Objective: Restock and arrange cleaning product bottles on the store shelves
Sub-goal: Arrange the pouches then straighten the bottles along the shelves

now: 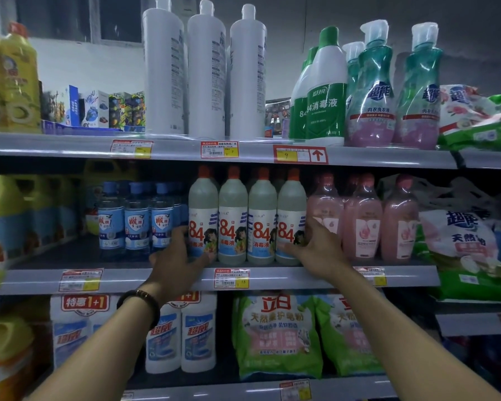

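Mid-frame, the left hand (180, 256) grips the leftmost 84 bottle (203, 209) and the right hand (315, 251) grips the rightmost 84 bottle (291, 206), apparently to square the row on the middle shelf (122, 280).

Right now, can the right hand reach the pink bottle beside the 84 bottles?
Probably yes: the right hand holds the rightmost 84 bottle, and the pink bottle stands beside it, nothing in front.
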